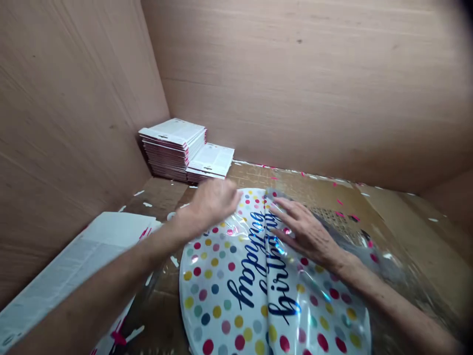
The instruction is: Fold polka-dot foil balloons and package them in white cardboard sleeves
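Observation:
A flat, round foil balloon (218, 301) lies in front of me, white with coloured dots and dark blue "birthday" lettering. A crease or overlapping edge runs down its middle, and the lettering shows on both sides of it. At the upper left rim, my left hand (216, 202) is closed, its fingers pinched at the balloon's edge; the exact grip is blurred. My right hand (301, 227) rests on the shiny right part with fingers spread. Clear or greyish film (354, 251) extends from beneath my right forearm.
Two stacks of white cards (177, 130) stand in the back left corner. White card sleeves or sheets (121, 227) with pink marks lie at left. Board walls (295, 88) enclose the brown cardboard surface (399, 217), which has pink and white scraps on it.

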Demonstrator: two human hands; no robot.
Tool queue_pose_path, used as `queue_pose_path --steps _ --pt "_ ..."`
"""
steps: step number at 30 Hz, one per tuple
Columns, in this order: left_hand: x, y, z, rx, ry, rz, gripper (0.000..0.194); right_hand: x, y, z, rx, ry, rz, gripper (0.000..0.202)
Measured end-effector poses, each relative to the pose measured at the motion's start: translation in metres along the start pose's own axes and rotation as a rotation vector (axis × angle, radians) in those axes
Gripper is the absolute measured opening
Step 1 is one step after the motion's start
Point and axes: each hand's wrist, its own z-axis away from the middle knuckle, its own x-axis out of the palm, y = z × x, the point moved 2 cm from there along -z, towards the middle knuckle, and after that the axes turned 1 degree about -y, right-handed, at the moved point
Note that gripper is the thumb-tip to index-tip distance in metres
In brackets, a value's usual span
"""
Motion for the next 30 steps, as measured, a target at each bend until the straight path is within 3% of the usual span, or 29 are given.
queue_pose_path --steps 1,3,6,8,11,15,18,22,26,30 --pt "0.019 0.024 0.021 0.057 -0.035 0.024 0.038 -0.003 0.013 0.017 0.060 0.029 0.040 0.046" --pt "0.055 0.066 0.054 0.212 0.006 0.127 0.039 -0.004 0.038 0.051 0.201 0.114 0.096 0.050" --pt "0.098 0.107 0.079 0.372 0.116 0.189 0.061 -0.001 0.058 0.092 0.343 0.190 0.121 0.055" --pt "0.115 0.124 0.082 0.386 0.142 0.180 0.071 -0.001 0.060 0.102 0.362 0.188 0.121 0.057" --pt "0.127 0.141 0.084 0.313 0.163 0.146 0.077 -0.001 0.056 0.086 0.319 0.150 0.113 0.055" --pt "0.144 0.147 0.112 0.158 0.241 0.078 0.081 0.012 0.055 0.027 0.203 0.011 0.060 0.049" --pt "0.162 0.138 0.146 0.080 0.309 0.042 0.078 0.032 0.060 -0.010 0.217 -0.061 -0.063 0.045" --pt "0.174 0.124 0.182 -0.020 0.383 0.077 0.067 0.044 0.059 -0.030 0.274 -0.039 -0.189 0.042" --pt "0.160 0.122 0.193 -0.071 0.355 0.173 0.040 0.012 0.030 -0.007 0.344 0.137 -0.191 0.050" --pt "0.135 0.125 0.188 -0.046 0.204 0.354 0.038 -0.027 -0.043 0.067 0.274 0.255 -0.311 0.042"
